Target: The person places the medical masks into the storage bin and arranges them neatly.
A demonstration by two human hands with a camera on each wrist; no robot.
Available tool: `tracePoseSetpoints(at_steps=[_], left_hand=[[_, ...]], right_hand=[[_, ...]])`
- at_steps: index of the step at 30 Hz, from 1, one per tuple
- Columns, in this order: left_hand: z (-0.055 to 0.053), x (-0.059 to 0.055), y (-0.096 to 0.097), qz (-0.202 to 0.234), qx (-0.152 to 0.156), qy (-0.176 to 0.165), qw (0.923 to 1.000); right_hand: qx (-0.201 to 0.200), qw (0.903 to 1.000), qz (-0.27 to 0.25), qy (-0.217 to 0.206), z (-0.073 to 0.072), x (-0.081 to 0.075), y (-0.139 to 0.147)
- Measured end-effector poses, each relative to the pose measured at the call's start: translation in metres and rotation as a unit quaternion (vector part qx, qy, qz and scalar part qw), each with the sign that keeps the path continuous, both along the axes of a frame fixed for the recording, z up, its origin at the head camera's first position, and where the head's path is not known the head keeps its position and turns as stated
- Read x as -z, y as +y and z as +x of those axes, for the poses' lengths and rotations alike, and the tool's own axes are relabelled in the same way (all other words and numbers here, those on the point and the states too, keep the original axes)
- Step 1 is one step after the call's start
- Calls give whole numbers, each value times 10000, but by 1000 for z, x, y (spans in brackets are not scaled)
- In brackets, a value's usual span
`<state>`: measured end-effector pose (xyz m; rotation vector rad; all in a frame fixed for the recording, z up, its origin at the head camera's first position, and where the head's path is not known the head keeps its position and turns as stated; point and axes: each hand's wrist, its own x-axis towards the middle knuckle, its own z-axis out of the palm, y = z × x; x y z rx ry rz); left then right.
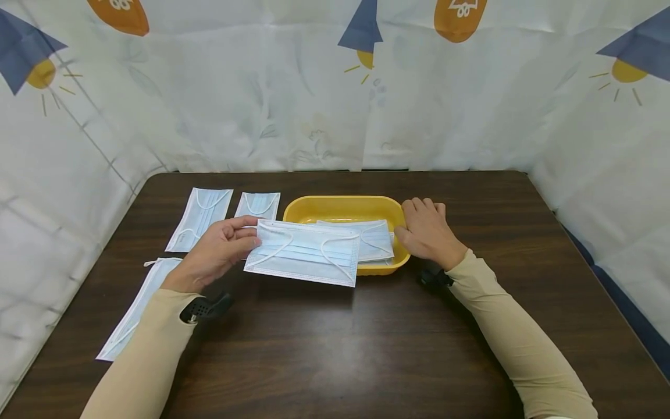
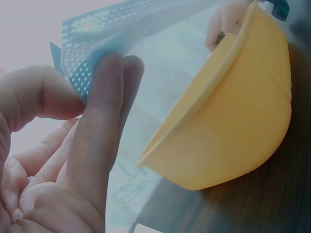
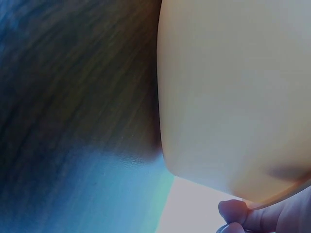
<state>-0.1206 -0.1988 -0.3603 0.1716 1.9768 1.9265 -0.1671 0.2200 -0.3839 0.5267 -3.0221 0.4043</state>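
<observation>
In the head view my left hand point(image 1: 222, 250) pinches one short edge of a light-blue pleated face mask point(image 1: 306, 250) with white ear loops. The mask is held up flat, overlapping the front of the yellow plastic basin point(image 1: 342, 201). In the left wrist view, thumb and fingers point(image 2: 104, 92) meet on the mask's dotted corner. More face masks point(image 1: 374, 247) lie inside the basin, partly hidden behind the held one. My right hand point(image 1: 429, 233) grips the basin's right rim, and its fingertips point(image 3: 233, 211) show at the rim in the right wrist view.
On the dark wooden table point(image 1: 335, 349), one mask point(image 1: 201, 218) lies back left, a second mask point(image 1: 258, 206) sits beside the basin, and another mask point(image 1: 138, 308) is partly under my left forearm. A printed white curtain point(image 1: 335, 105) hangs behind the table.
</observation>
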Motion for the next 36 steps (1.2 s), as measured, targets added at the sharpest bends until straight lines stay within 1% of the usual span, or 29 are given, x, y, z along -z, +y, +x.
tracePoseSetpoints(at_steps=[3,6,10,14,16,18,20,27,36], left_hand=[[-1,2,3,243,-71,1,9997],[-2,6,6,561,-76,45,9984],[-5,7,12,758,-171,70,9970],[-8,6,18,858,-378,145,9955],[-9,5,21,947,-532,164,9939],[-10,5,22,1058,-675,160,9920],[-12,4,24,1143,-744,129,9906],[-21,3,31,1073,-620,61,9923],[-29,-3,43,1191,-678,-43,9906]], right_hand=[[-12,10000,6,-24,0,1,0],[-27,10000,24,-50,0,2,-1],[11,10000,64,-38,0,1,-2],[36,10000,-3,-50,0,1,-3],[39,10000,-35,-45,0,1,-4],[45,10000,-28,-26,0,2,-4],[63,10000,-6,-26,1,2,-4],[107,9999,8,-35,0,1,-2],[134,9999,-1,-72,-1,0,-1]])
